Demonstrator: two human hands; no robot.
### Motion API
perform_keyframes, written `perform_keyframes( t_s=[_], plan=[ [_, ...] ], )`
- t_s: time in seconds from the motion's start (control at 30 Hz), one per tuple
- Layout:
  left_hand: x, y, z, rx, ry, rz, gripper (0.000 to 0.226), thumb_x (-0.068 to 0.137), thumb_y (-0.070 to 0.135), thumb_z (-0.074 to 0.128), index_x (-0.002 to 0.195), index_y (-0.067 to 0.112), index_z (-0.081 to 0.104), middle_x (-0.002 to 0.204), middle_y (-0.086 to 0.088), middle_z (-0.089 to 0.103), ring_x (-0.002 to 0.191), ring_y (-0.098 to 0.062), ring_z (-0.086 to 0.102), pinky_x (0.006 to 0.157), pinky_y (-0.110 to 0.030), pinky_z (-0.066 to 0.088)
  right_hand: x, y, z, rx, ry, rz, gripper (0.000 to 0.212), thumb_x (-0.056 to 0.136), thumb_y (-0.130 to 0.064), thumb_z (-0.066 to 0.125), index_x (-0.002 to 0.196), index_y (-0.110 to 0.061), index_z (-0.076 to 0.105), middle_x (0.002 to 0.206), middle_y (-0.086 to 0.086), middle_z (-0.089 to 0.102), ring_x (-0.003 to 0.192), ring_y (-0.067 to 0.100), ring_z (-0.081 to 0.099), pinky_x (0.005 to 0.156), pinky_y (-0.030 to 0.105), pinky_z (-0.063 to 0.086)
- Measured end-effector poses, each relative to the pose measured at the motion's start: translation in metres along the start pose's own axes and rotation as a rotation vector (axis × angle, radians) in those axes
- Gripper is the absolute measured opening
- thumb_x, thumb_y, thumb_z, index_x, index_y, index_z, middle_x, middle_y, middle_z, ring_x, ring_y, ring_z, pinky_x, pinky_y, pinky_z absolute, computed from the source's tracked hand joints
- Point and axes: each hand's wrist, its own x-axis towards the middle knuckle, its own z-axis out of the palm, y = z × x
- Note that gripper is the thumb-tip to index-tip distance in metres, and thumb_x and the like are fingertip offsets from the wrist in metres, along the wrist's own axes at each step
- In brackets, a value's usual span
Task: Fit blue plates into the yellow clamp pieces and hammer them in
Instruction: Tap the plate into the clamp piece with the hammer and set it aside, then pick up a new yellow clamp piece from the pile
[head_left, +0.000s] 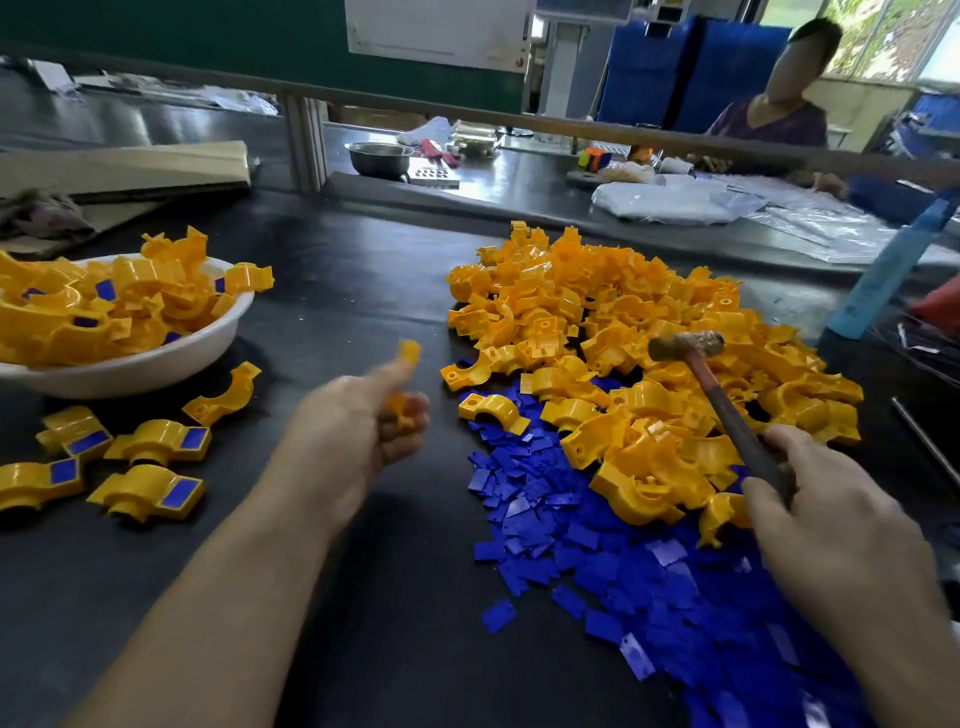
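Blurred by motion: small yellow plastic clamp piece (404, 384) pinched in left hand (358, 421), fingers wrapped over most of it, any blue plate inside impossible to tell. Dark wooden hammer handle (737, 421) swallowed at its lower end by right hand (831, 525). Round white plastic basin (171, 358) sliced off by left edge. Heap of flat blue plastic plates (597, 540) running out past bottom edge, upper part buried under pile of yellow clamp halves (623, 332). Far bench clutter too small to identify.
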Motion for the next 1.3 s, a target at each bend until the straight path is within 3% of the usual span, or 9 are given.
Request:
perform_keyframes(
  t_s=[0.17, 0.4, 0.57, 0.73, 0.9, 1.03, 1.17, 1.23, 1.3],
  plan=[
    [0.001, 0.015, -0.019, -0.889, 0.127, 0.148, 0.043, 0.099, 0.043, 0.048, 0.117, 0.005, 0.059, 0.094, -0.012, 0.077, 0.083, -0.022, 0.076, 0.07, -0.027, 0.059, 0.006, 0.023, 0.004, -0.117, -0.123, 0.124, 0.046, 0.091, -0.029, 0.054, 0.136, -0.023, 0.043, 0.114, 0.008, 0.057, 0.091, 0.03, 0.055, 0.07, 0.04, 0.044],
    [0.0, 0.012, -0.024, -1.182, 0.18, 0.15, 0.073, 0.087, 0.059, 0.056, 0.126, -0.001, 0.044, 0.117, -0.023, 0.066, 0.09, -0.031, 0.075, 0.073, -0.033, 0.059, 0.002, 0.005, 0.001, -0.127, 0.034, -0.025, 0.044, 0.086, -0.035, 0.054, 0.128, -0.021, 0.053, 0.115, 0.008, 0.059, 0.102, 0.027, 0.052, 0.081, 0.043, 0.046],
    [-0.005, 0.006, -0.012, -1.019, 0.128, 0.16, 0.069, 0.086, 0.056, 0.059, 0.129, 0.005, 0.044, 0.12, -0.019, 0.063, 0.087, -0.026, 0.075, 0.073, -0.033, 0.058, -0.003, -0.013, 0.016, -0.339, -0.274, -0.202, 0.055, 0.087, -0.059, 0.046, 0.138, -0.042, 0.033, 0.134, -0.009, 0.047, 0.12, 0.017, 0.042, 0.096, 0.034, 0.044],
    [-0.014, -0.002, 0.004, -0.686, -0.012, 0.067, 0.047, 0.091, 0.055, 0.05, 0.109, 0.013, 0.059, 0.084, -0.004, 0.074, 0.068, -0.015, 0.07, 0.062, -0.027, 0.054, -0.003, -0.012, 0.024, -0.195, -0.126, -0.28, 0.038, 0.092, -0.041, 0.05, 0.13, -0.037, 0.05, 0.12, -0.011, 0.06, 0.105, 0.012, 0.052, 0.086, 0.03, 0.049],
    [-0.02, -0.012, 0.023, -0.393, -0.159, 0.024, 0.03, 0.096, 0.042, 0.05, 0.092, 0.016, 0.063, 0.073, -0.001, 0.07, 0.059, -0.012, 0.065, 0.053, -0.024, 0.052, -0.001, -0.009, 0.022, 0.011, 0.045, -0.266, 0.029, 0.092, -0.03, 0.055, 0.118, -0.019, 0.063, 0.112, -0.001, 0.066, 0.101, 0.018, 0.059, 0.082, 0.035, 0.05],
    [-0.024, -0.018, 0.035, -0.179, -0.279, 0.066, 0.021, 0.087, 0.029, 0.064, 0.096, 0.01, 0.065, 0.076, -0.006, 0.07, 0.056, -0.012, 0.062, 0.046, -0.022, 0.05, -0.007, -0.017, 0.014, 0.306, 0.066, -0.23, 0.023, 0.094, -0.038, 0.045, 0.11, -0.03, 0.06, 0.091, -0.013, 0.065, 0.082, 0.003, 0.06, 0.065, 0.015, 0.047],
    [-0.035, -0.031, 0.042, -0.035, -0.533, 0.077, 0.031, 0.078, 0.034, 0.075, 0.103, 0.017, 0.075, 0.101, -0.013, 0.075, 0.08, -0.02, 0.071, 0.06, -0.025, 0.057, -0.022, -0.037, 0.001, 0.996, -0.36, -0.11, 0.033, 0.092, -0.048, 0.037, 0.105, -0.032, 0.062, 0.091, -0.004, 0.071, 0.073, 0.012, 0.067, 0.061, 0.028, 0.054],
    [-0.044, -0.036, 0.046, 0.019, -0.678, 0.07, 0.038, 0.082, 0.043, 0.069, 0.11, 0.017, 0.073, 0.106, -0.015, 0.074, 0.088, -0.023, 0.071, 0.069, -0.029, 0.058, -0.03, -0.046, 0.0, 1.142, -0.551, -0.149, 0.029, 0.094, -0.043, 0.04, 0.105, -0.033, 0.064, 0.091, 0.004, 0.071, 0.071, 0.021, 0.068, 0.063, 0.031, 0.056],
    [-0.051, -0.038, 0.05, 0.025, -0.733, 0.058, 0.042, 0.083, 0.043, 0.07, 0.115, 0.015, 0.069, 0.093, -0.014, 0.074, 0.075, -0.022, 0.069, 0.068, -0.027, 0.056, -0.034, -0.052, 0.0, 1.212, -0.676, -0.151, 0.026, 0.094, -0.038, 0.042, 0.106, -0.031, 0.064, 0.088, 0.009, 0.07, 0.07, 0.025, 0.067, 0.062, 0.032, 0.055]
  ],
)
